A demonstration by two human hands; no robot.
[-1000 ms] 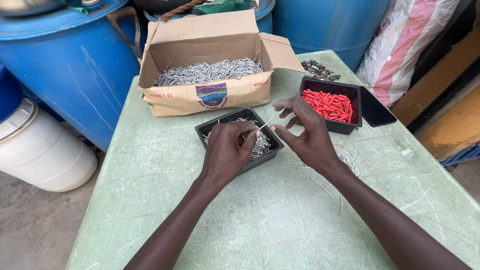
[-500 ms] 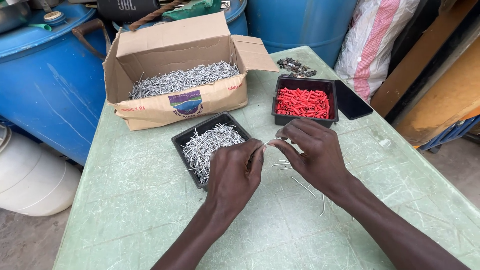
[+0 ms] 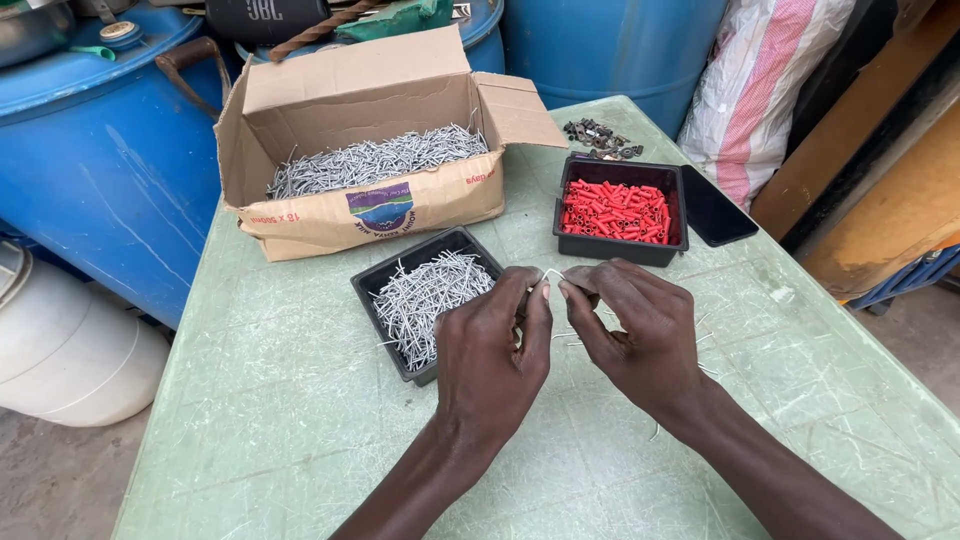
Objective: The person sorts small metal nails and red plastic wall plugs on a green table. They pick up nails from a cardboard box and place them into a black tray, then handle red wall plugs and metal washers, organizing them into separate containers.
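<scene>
Pinching one nail (image 3: 552,274) between left hand (image 3: 490,345) and right hand (image 3: 632,325); I see both pulled back toward 6 o'clock from nail tray (image 3: 425,300), pick apparently done.

A cardboard box of nails (image 3: 370,160), a black tray of nails (image 3: 425,300), a black tray of red plugs (image 3: 620,212), a dark flat slab (image 3: 715,205) and small metal parts (image 3: 600,137) are being carried by the pale green counter (image 3: 270,420).

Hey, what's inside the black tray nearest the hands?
The black tray holds a loose heap of thin silvery nails. The left hand covers its near right corner, so what lies there, and the tray floor under the heap, cannot be seen.
</scene>
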